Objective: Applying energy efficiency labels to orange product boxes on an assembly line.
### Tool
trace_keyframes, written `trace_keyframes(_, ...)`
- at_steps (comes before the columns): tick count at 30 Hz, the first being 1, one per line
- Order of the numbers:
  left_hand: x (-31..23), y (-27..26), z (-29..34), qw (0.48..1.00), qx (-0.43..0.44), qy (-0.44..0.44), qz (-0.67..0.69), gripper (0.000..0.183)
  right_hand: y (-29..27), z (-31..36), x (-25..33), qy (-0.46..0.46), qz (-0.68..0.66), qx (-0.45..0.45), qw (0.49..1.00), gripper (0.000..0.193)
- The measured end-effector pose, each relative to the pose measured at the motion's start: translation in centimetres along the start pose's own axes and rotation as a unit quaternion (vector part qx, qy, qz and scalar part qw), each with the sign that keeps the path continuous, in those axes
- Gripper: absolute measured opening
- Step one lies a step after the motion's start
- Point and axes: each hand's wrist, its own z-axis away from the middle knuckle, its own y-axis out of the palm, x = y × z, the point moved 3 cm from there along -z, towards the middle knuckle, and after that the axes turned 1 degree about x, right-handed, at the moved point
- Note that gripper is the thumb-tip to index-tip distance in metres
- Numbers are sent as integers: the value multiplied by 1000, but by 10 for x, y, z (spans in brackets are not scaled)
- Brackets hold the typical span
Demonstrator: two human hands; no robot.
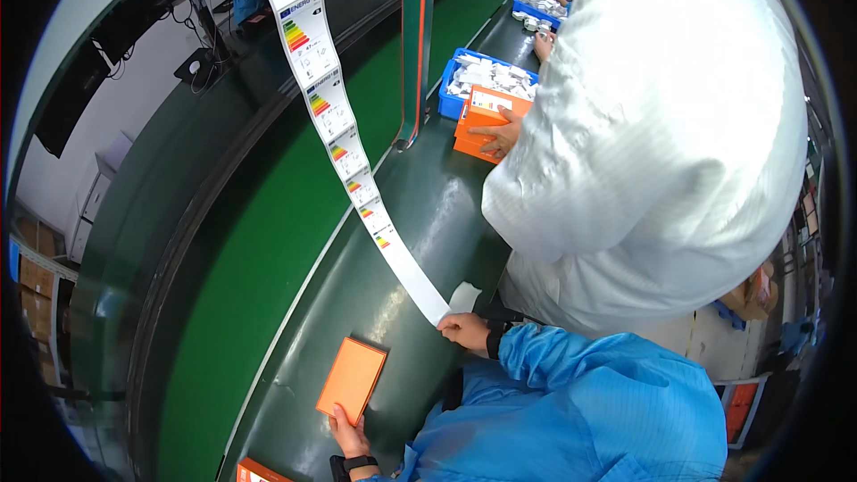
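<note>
My left hand (350,436) is closed on the lower edge of a flat orange box (352,380), thumb on its top face. The box is over the dark green work surface. My right hand (466,332) pinches the lower end of a long white strip of stickers (344,153) with coloured bar charts. The strip runs up to the top of the view; its lowest stretch is bare of stickers. Beside my right hand, a small curled piece of white paper (465,296) lies on the surface.
A co-worker in white (643,125) stands close on my right, a hand on stacked orange boxes (487,116). Behind sit blue bins (453,105) of small white items. A metal post (415,54) rises beyond the table. A green conveyor belt (259,241) runs along the left.
</note>
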Motion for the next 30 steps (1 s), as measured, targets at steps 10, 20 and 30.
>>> trace_keyframes(10,-54,58,19,980,-51,99,-165,56,-50,-101,56,-36,-58,-220,973,17)
trace_keyframes(20,-24,26,-8,991,-45,-23,-121,64,-44,-161,91,-80,-167,-234,954,25)
trace_keyframes(30,-91,185,-21,997,48,59,10,37,-56,-131,136,-241,85,192,947,113)
